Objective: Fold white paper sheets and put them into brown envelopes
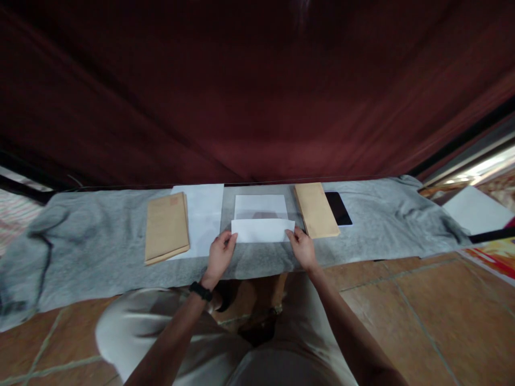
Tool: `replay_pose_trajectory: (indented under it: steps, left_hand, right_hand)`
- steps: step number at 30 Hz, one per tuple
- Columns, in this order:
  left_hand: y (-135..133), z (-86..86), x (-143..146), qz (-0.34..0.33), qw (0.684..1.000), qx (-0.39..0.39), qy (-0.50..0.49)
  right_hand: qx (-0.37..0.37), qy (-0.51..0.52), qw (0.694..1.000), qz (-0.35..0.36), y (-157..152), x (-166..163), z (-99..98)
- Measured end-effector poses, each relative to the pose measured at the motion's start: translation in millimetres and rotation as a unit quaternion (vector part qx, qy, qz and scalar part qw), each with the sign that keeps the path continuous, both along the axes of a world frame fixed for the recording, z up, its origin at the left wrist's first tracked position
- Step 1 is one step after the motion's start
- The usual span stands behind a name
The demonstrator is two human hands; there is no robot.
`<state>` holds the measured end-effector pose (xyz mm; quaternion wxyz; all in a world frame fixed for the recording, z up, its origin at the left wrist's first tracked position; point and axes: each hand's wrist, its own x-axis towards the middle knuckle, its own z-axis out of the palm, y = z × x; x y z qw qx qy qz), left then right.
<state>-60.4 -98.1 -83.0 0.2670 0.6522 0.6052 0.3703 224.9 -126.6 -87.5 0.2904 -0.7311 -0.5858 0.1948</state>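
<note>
A white sheet of paper lies in front of me on the grey cloth, its near part folded up into a flap. My left hand pinches the flap's left end between thumb and fingers. At the right end, my right hand grips the same flap in a pinch. Just beyond my right hand rests a stack of brown envelopes. To the left of my left hand, more white paper lies flat, partly covered by another stack of brown envelopes.
A dark-screened phone or tablet lies partly under the right envelopes. Grey cloth covers the narrow bench. A dark red curtain hangs right behind it. Brown floor tiles show below, and a white sheet is at the far right.
</note>
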Motion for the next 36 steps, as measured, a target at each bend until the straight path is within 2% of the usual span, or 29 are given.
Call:
replay_pose_trajectory:
  steps: [5, 11, 15, 22, 29, 36]
  left_hand:
    - [13.0, 2.5, 8.8, 0.055, 0.998, -0.013, 0.023]
    - [28.1, 8.4, 15.9, 0.087, 0.984, -0.07, 0.142]
    - [37.5, 12.2, 15.2, 0.086, 0.98, -0.101, 0.147]
    - [50.2, 11.5, 1.8, 0.035, 0.989, -0.141, 0.016]
    - [52.2, 13.1, 7.6, 0.05, 0.987, -0.114, 0.099]
    - [65.7, 13.3, 10.5, 0.061, 0.979, -0.14, 0.134]
  right_hand:
    - [-0.062, -0.119, 0.99, -0.04, 16.6, -12.9, 5.3]
    - [-0.119, -0.198, 0.972, -0.043, 35.7, -23.2, 14.9]
    - [-0.133, -0.207, 0.968, -0.045, 43.1, -26.4, 19.1]
    - [-0.154, -0.217, 0.963, -0.051, 48.0, -28.2, 21.0]
    - [-0.15, -0.222, 0.962, -0.051, 56.1, -29.0, 23.4]
    - [-0.13, -0.226, 0.964, -0.054, 65.2, -28.9, 22.7]
